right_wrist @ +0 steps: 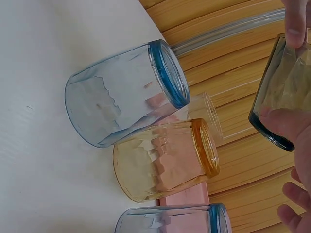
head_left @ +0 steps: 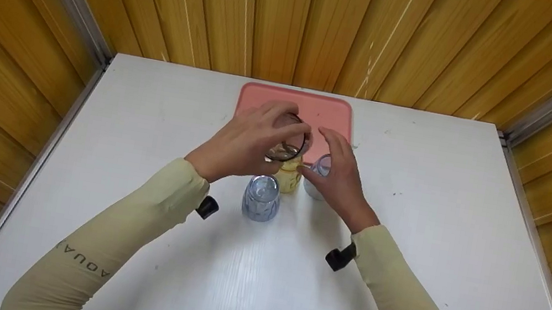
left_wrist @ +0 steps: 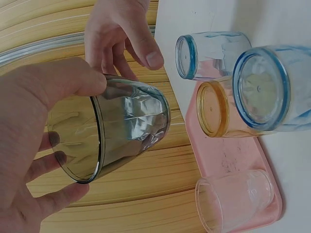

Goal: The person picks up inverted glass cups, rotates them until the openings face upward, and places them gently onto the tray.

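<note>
My left hand (head_left: pixel 250 142) holds a smoky grey glass (left_wrist: pixel 131 116) near its dark rim, with the thumb on one side and fingers on the other. The glass is raised above the table and tilted. My right hand (head_left: pixel 336 179) is beside it, thumb and fingers spread; in the head view a gap separates them from the glass. Below the hands, a yellow glass (right_wrist: pixel 160 160) stands upside down between two upside-down blue glasses, one nearer (head_left: pixel 262 198) and one at the right (head_left: pixel 314 187). The hands partly cover the yellow and right blue glasses.
A pink tray (head_left: pixel 328 109) lies at the table's far edge. On it a clear glass (left_wrist: pixel 233 199) stands rim up, hidden by my hand in the head view. The white table (head_left: pixel 437 232) is bounded by wood-patterned walls (head_left: pixel 326 23) at the back and sides.
</note>
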`<state>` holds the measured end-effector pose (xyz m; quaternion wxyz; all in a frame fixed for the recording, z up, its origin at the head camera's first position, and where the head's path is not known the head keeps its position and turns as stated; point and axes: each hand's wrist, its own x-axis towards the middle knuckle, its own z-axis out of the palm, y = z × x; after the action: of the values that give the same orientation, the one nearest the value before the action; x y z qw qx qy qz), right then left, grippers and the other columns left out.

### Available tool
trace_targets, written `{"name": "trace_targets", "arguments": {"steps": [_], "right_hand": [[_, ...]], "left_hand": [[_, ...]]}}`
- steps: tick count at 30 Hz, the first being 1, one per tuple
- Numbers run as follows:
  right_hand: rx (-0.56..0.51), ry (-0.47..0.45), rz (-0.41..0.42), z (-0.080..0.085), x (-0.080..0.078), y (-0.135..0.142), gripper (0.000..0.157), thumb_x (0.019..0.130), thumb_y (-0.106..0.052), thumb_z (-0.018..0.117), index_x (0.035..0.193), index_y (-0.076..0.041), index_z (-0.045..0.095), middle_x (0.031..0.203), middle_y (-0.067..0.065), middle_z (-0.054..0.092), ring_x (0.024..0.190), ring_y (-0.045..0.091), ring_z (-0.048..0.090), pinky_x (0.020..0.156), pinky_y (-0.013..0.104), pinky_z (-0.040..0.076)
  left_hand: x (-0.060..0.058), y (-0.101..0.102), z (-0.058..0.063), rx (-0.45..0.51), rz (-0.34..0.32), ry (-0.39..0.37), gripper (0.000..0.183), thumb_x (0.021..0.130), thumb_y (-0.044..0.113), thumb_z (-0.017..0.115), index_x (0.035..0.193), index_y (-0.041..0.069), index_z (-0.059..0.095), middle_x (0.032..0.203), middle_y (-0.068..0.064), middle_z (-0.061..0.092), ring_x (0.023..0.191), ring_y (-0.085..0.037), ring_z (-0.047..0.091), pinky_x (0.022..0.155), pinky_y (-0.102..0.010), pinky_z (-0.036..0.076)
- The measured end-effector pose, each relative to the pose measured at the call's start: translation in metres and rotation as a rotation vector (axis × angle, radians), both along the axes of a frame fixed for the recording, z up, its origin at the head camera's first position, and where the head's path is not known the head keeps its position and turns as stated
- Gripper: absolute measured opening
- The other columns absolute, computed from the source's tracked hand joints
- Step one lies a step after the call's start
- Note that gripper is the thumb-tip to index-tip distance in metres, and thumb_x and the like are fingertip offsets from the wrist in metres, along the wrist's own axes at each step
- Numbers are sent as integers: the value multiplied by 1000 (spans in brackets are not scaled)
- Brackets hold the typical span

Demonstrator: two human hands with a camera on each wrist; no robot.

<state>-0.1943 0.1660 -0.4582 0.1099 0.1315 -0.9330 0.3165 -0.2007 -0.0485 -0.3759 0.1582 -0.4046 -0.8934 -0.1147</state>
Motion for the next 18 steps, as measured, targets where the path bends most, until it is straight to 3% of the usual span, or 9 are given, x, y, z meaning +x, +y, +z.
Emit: {"name": "trace_targets", "arguments": {"steps": [6,18], "right_hand": [[13,-47,-66,-4,-1,4,77,75,-36,72,138,-29,29,142,-4,31,132,17,31,109,42,31],[38,-169,-158,-12,-1,14,67,77,-35,71,134,-29,35,140,-3,33,129,20,33,105,45,35]], "left_hand": [[-3,-1,1,-8,15,35,70,67,37,77,130,34,45,133,-1,40,124,-16,38,98,-37,43],[-5,-2,3,-25,58,39,71,70,36,74,133,32,42,135,-2,39,125,-19,38,99,-40,42]]}}
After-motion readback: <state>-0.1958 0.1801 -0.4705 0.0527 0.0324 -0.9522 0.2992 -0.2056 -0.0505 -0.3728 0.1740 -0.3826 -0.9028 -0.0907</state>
